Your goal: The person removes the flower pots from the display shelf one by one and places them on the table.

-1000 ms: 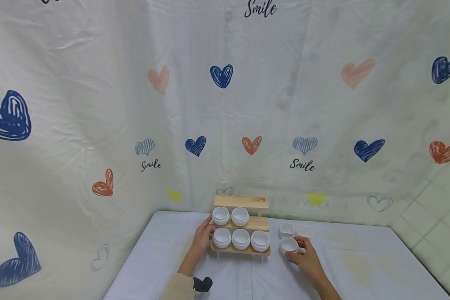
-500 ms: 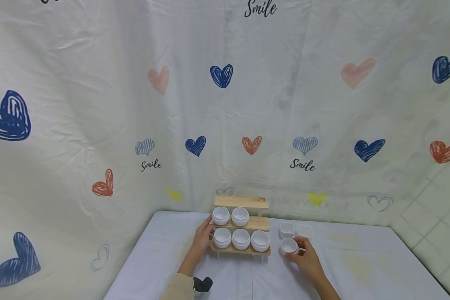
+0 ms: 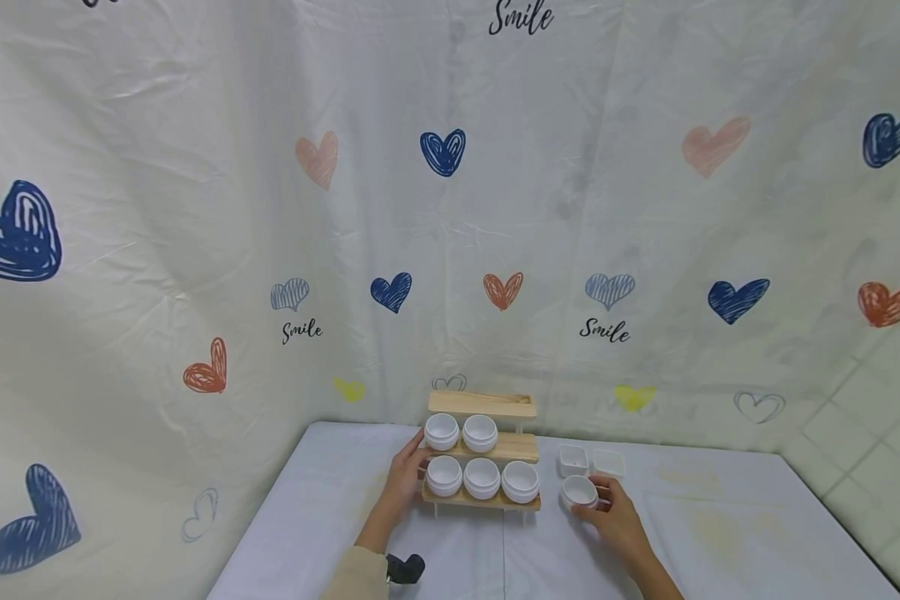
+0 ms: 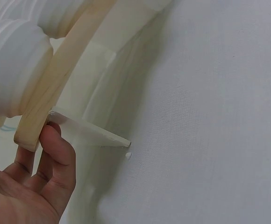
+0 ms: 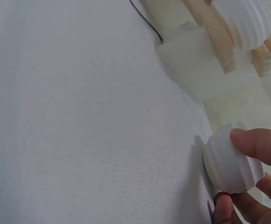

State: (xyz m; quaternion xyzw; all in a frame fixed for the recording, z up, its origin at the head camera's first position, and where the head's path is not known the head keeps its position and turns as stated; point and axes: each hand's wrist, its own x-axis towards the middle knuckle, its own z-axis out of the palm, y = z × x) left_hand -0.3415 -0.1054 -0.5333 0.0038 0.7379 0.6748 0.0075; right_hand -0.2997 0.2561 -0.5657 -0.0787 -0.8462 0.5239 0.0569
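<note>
A three-tier wooden display rack [image 3: 513, 448] holds several small round white bowls [image 3: 482, 477] on its two lower tiers. My left hand [image 3: 404, 473] grips the rack's left side; in the left wrist view its fingers [image 4: 56, 147] curl round a tier's wooden end [image 4: 30, 133]. To the right of the rack, my right hand [image 3: 612, 512] holds another small white bowl [image 3: 577, 492] upright by its right side. In the right wrist view, a fingertip [image 5: 240, 137] presses that bowl's wall [image 5: 224, 161], low over the cloth. Part of the right hand lies outside that view.
Two small clear square containers, one on the left [image 3: 573, 460] and one on the right [image 3: 609, 462], stand just behind the right hand's bowl. A black object [image 3: 406, 569] shows by the left wrist. White cloth [image 3: 720, 533] covers the table, with a heart-printed curtain [image 3: 555, 208] behind.
The right hand's bowl has shifted very slightly right, and the white part between it and the fingers looks thinner. My left hand, the rack and its bowls have not moved.
</note>
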